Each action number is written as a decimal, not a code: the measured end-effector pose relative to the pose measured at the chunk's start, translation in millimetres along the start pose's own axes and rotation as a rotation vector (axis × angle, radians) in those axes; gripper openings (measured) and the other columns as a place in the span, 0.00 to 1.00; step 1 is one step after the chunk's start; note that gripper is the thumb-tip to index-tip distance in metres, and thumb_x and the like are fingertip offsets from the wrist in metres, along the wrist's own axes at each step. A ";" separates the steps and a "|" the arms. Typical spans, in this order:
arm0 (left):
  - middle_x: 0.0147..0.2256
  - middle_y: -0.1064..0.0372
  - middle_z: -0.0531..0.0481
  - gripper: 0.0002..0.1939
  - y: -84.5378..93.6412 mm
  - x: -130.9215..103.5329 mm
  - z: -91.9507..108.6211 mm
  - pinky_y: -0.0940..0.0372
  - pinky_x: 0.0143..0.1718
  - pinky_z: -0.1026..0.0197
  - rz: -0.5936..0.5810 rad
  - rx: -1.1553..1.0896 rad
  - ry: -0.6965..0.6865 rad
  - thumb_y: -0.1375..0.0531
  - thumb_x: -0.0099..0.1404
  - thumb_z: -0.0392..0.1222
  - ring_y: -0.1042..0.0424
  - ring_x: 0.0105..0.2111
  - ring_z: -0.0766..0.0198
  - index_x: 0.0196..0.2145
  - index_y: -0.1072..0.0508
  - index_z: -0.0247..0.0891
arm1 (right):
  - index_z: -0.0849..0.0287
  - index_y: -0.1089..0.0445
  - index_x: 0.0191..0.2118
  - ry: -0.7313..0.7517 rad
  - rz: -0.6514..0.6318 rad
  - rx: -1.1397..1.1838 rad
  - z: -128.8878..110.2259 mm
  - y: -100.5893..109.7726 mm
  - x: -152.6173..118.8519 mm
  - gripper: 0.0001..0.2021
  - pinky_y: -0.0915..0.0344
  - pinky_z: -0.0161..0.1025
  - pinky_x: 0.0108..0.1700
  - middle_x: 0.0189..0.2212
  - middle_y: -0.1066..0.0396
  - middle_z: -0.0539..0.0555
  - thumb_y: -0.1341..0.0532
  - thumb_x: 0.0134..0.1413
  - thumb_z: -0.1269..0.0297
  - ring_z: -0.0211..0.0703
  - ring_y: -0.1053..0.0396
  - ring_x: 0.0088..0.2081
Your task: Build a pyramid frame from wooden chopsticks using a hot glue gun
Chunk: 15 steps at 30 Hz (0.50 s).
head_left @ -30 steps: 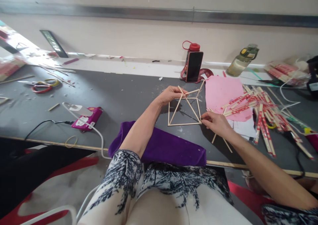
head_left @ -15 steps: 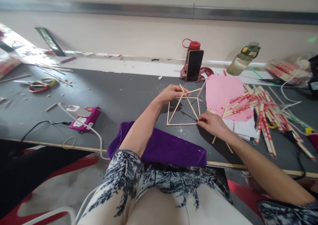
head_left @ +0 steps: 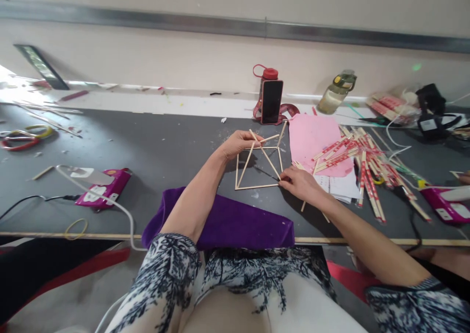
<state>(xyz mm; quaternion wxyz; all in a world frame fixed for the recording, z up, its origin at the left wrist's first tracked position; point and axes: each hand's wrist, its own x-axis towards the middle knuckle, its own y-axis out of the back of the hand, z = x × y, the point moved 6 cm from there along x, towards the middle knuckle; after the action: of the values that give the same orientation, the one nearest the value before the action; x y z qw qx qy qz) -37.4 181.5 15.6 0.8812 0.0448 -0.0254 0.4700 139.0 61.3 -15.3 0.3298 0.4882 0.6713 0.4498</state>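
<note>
A frame of thin wooden sticks (head_left: pixel 258 186) rests on the grey table, with a four-sided base and slanted sticks rising from its corners. My left hand (head_left: pixel 240 143) pinches the slanted sticks near the top, where they cross. My right hand (head_left: pixel 295 178) is closed at the frame's near right corner, its fingertips on the lower end of a slanted stick. Another slanted stick (head_left: pixel 282 133) leans outward from the far right corner. A few loose sticks lie partly under my right hand.
A purple cloth (head_left: pixel 246 223) lies at the front edge. Wrapped chopsticks (head_left: pixel 370 191) and pink paper (head_left: pixel 312 137) are at the right. Behind stand a phone (head_left: pixel 271 102) and a green bottle (head_left: pixel 337 92). Scissors (head_left: pixel 27 138) lie left; a person's hand (head_left: pixel 464 178) shows far right.
The whole view has shifted, so the table items appear further left. Both hands keep their places on the stick frame. More of the far right side now shows, including another person's hand.
</note>
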 end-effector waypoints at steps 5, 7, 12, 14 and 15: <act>0.32 0.26 0.46 0.14 0.0 -3.1 1.5 0.38 0.44 0.58 -0.021 0.001 -0.011 0.33 0.49 0.45 0.29 0.34 0.63 0.33 0.21 0.34 | 0.58 0.31 0.36 -0.019 -0.007 -0.003 2.9 -2.2 1.6 0.07 0.42 0.35 0.35 0.32 0.31 0.53 0.42 0.54 0.62 0.40 0.33 0.34; 0.32 0.26 0.46 0.14 1.0 -3.6 1.5 0.39 0.43 0.58 -0.008 0.018 -0.010 0.33 0.49 0.45 0.30 0.33 0.64 0.33 0.21 0.34 | 0.58 0.31 0.35 -0.020 -0.011 0.002 2.7 -2.8 2.3 0.07 0.42 0.35 0.35 0.32 0.31 0.53 0.42 0.54 0.62 0.40 0.33 0.33; 0.32 0.26 0.46 0.13 1.4 -3.5 1.6 0.39 0.43 0.58 -0.003 0.011 0.006 0.33 0.48 0.45 0.30 0.33 0.63 0.31 0.21 0.35 | 0.57 0.30 0.36 -0.033 0.000 0.034 -0.3 2.6 -0.6 0.07 0.42 0.35 0.34 0.32 0.28 0.52 0.42 0.53 0.62 0.40 0.32 0.34; 0.32 0.27 0.46 0.13 1.4 -3.2 2.6 0.39 0.43 0.57 -0.008 0.015 -0.001 0.32 0.48 0.45 0.30 0.33 0.63 0.30 0.21 0.35 | 0.56 0.30 0.37 -0.033 0.028 0.059 -1.3 8.6 -5.1 0.08 0.42 0.35 0.34 0.33 0.27 0.51 0.43 0.54 0.60 0.40 0.31 0.34; 0.32 0.27 0.46 0.13 1.5 -3.0 3.0 0.39 0.43 0.57 -0.010 0.018 -0.006 0.32 0.48 0.45 0.30 0.33 0.63 0.30 0.21 0.35 | 0.55 0.30 0.37 -0.034 0.045 0.072 -1.4 12.1 -8.2 0.08 0.42 0.35 0.34 0.33 0.27 0.51 0.43 0.54 0.60 0.40 0.31 0.33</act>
<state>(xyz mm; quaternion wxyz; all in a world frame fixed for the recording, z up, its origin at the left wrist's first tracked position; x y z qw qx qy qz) -40.3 179.6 18.4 0.8830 0.0544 -0.0234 0.4656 144.6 54.6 -3.5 0.3131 0.5223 0.6702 0.4242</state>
